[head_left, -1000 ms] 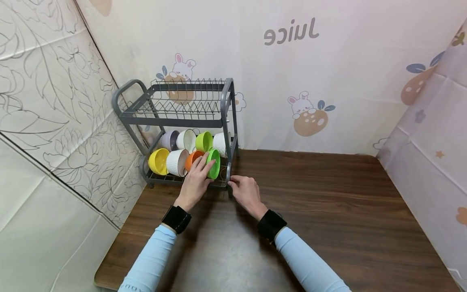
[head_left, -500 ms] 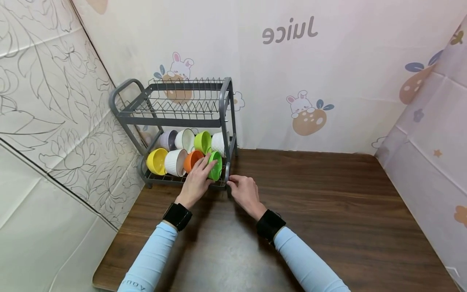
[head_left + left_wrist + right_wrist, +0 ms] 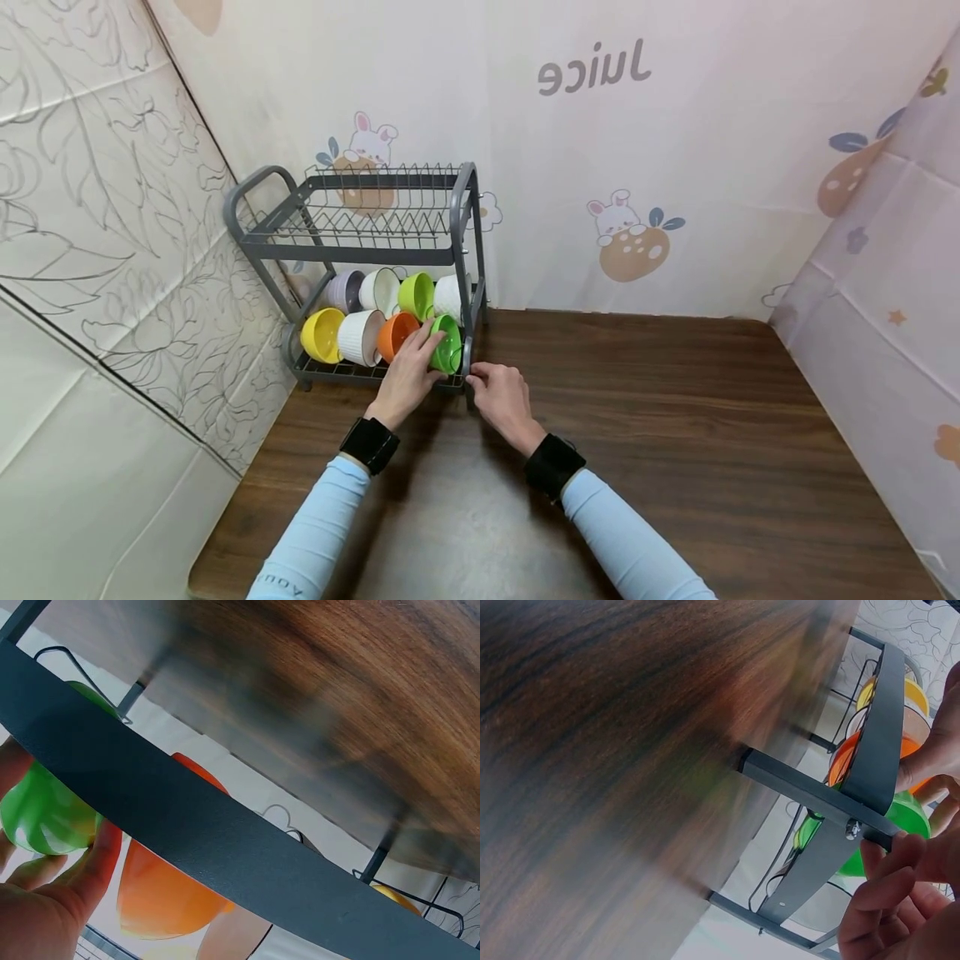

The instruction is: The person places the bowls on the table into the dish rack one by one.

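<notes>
A dark grey two-tier dish rack (image 3: pixel 352 250) stands at the back left of the table. My left hand (image 3: pixel 408 375) grips a bright green bowl (image 3: pixel 447 346) at the right front of its lower tier. In the left wrist view, fingers and thumb sit around the green bowl (image 3: pixel 49 814), behind the rack's front rail (image 3: pixel 187 817). My right hand (image 3: pixel 502 400) pinches the rack's front right post (image 3: pixel 802 787). Left of the green bowl is an orange bowl (image 3: pixel 393 333), partly covered by my left fingers.
Along the lower tier's front lie a white ribbed bowl (image 3: pixel 356 337) and a yellow bowl (image 3: pixel 321 335). Behind them are a purple-grey bowl (image 3: pixel 343 292), white bowls (image 3: pixel 378 290) and a lime bowl (image 3: pixel 415 294). Patterned sheets (image 3: pixel 675 150) rise behind the wooden table (image 3: pixel 637 433).
My left hand has shifted the green bowl slightly to the right, closer to the rack's right post. The right hand has stayed at the post.
</notes>
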The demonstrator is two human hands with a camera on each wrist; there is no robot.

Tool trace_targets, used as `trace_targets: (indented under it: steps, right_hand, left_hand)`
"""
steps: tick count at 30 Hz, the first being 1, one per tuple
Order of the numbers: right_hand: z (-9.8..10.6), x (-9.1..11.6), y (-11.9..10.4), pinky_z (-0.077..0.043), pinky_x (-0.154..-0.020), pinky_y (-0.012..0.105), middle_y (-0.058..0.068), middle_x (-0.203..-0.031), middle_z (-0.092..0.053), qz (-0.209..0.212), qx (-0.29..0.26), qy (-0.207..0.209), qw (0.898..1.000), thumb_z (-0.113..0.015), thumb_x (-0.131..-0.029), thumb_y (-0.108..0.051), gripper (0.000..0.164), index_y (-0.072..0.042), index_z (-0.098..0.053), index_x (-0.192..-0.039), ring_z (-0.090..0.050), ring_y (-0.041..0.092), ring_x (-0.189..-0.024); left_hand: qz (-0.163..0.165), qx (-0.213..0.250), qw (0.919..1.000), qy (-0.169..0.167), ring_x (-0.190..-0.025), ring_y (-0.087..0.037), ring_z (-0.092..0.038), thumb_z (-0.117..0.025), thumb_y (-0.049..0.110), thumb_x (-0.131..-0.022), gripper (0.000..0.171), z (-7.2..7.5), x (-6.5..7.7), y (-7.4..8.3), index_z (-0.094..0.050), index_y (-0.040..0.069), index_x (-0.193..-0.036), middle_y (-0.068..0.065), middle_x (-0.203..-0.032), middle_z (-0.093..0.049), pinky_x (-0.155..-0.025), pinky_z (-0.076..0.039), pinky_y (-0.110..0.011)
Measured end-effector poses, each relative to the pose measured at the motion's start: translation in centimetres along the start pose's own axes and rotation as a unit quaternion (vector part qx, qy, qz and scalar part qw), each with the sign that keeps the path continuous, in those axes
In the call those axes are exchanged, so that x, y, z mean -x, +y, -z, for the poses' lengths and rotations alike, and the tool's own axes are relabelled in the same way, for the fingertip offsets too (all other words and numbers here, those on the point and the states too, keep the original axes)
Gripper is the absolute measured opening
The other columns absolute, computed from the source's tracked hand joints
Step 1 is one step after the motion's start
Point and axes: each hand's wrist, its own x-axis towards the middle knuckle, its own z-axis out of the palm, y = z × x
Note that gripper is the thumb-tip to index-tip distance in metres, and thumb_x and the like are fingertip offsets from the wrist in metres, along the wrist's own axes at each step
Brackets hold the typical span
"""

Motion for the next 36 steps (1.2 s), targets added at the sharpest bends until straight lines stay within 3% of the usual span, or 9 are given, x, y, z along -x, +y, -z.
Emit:
trace_targets:
  steps: [5, 11, 16, 19, 21, 23, 28, 32, 36]
  right_hand:
    - [0.1, -0.2, 0.0, -0.048, -0.058, 0.033, 0.005, -0.101, -0.080, -0.008, 0.006, 0.008, 1.000, -0.076, -0.099, -0.015, 0.016, -0.009, -0.082, -0.113, -0.072, 0.020, -0.076]
    - [0.5, -0.5, 0.2, -0.044, -0.056, 0.029, 0.004, -0.104, -0.080, -0.018, 0.001, -0.001, 1.000, -0.075, -0.100, -0.016, 0.018, -0.010, -0.081, -0.116, -0.068, 0.013, -0.069]
    - [1.7, 0.6, 0.8, -0.040, -0.052, 0.029, 0.003, -0.105, -0.079, -0.012, 0.006, -0.026, 1.000, -0.073, -0.101, -0.016, 0.018, -0.011, -0.081, -0.117, -0.060, 0.012, -0.060]
    - [2.8, 2.4, 1.3, -0.048, -0.055, 0.030, 0.000, -0.100, -0.079, -0.008, 0.036, -0.045, 0.998, -0.074, -0.100, -0.014, 0.013, -0.013, -0.082, -0.110, -0.066, 0.012, -0.068]
    - [3.5, 3.8, 1.6, -0.052, -0.057, 0.032, 0.000, -0.095, -0.079, -0.005, 0.056, -0.057, 0.997, -0.076, -0.098, -0.013, 0.009, -0.013, -0.083, -0.104, -0.069, 0.012, -0.073]
    - [4.1, 5.2, 1.8, -0.053, -0.056, 0.033, -0.001, -0.090, -0.077, -0.006, 0.075, -0.069, 0.995, -0.076, -0.098, -0.013, 0.007, -0.013, -0.083, -0.099, -0.068, 0.012, -0.070]
    - [4.9, 8.1, 2.6, -0.047, -0.051, 0.031, -0.005, -0.072, -0.067, -0.028, 0.117, -0.094, 0.988, -0.076, -0.096, -0.010, 0.011, -0.015, -0.079, -0.086, -0.056, 0.009, -0.056]
    - [5.1, 9.5, 2.8, -0.046, -0.052, 0.031, -0.006, -0.071, -0.064, -0.050, 0.129, -0.119, 0.983, -0.074, -0.096, -0.007, 0.015, -0.016, -0.077, -0.084, -0.053, 0.009, -0.055]
    - [5.4, 10.4, 2.5, -0.046, -0.053, 0.032, -0.005, -0.072, -0.065, -0.065, 0.128, -0.139, 0.980, -0.075, -0.096, -0.006, 0.015, -0.015, -0.078, -0.084, -0.054, 0.009, -0.056]
  left_hand:
    - [0.005, 0.003, 1.0000, 0.001, -0.137, -0.041, -0.051, -0.096, 0.003, -0.075, 0.075, -0.2, -0.3, 0.2, -0.060, 0.002, -0.141, -0.024, -0.158, -0.046, -0.109, -0.048, -0.054]
    - [0.020, 0.014, 0.9997, -0.009, -0.139, -0.042, -0.051, -0.095, 0.002, -0.077, 0.080, -0.3, -0.7, 0.4, -0.057, 0.006, -0.147, -0.023, -0.161, -0.041, -0.107, -0.049, -0.056]
    - [0.028, -0.001, 0.9996, -0.007, -0.151, -0.042, -0.034, -0.090, 0.018, -0.087, 0.084, -0.2, -0.4, 2.1, -0.046, 0.015, -0.159, -0.018, -0.170, -0.027, -0.110, -0.044, -0.062]
    - [0.011, -0.001, 0.9988, 0.049, -0.143, -0.040, -0.047, -0.086, 0.020, -0.091, 0.063, -0.1, 0.7, 4.6, -0.058, 0.007, -0.147, -0.021, -0.157, -0.047, -0.107, -0.048, -0.060]
    - [-0.007, 0.004, 0.9968, 0.079, -0.121, -0.034, -0.064, -0.082, 0.016, -0.094, 0.035, -0.3, 1.7, 6.8, -0.070, 0.003, -0.125, -0.017, -0.131, -0.067, -0.096, -0.056, -0.051]
    - [-0.024, 0.009, 0.9964, 0.081, -0.095, -0.028, -0.069, -0.078, 0.013, -0.096, 0.012, -0.8, 2.8, 8.8, -0.074, 0.004, -0.102, -0.011, -0.103, -0.072, -0.082, -0.059, -0.041]
    - [-0.026, -0.020, 0.9991, -0.028, -0.075, -0.020, -0.063, -0.073, 0.015, -0.098, 0.014, -3.1, 5.2, 12.2, -0.073, 0.011, -0.084, 0.000, -0.083, -0.064, -0.065, -0.056, -0.035]
    - [-0.011, -0.046, 0.9923, -0.115, -0.070, -0.017, -0.062, -0.071, 0.017, -0.099, 0.024, -4.7, 7.0, 13.1, -0.067, 0.015, -0.076, 0.003, -0.077, -0.057, -0.060, -0.055, -0.034]
    - [-0.006, -0.051, 0.9859, -0.160, -0.069, -0.017, -0.061, -0.069, 0.016, -0.100, 0.029, -5.4, 8.4, 13.5, -0.062, 0.016, -0.072, 0.003, -0.076, -0.055, -0.056, -0.054, -0.032]
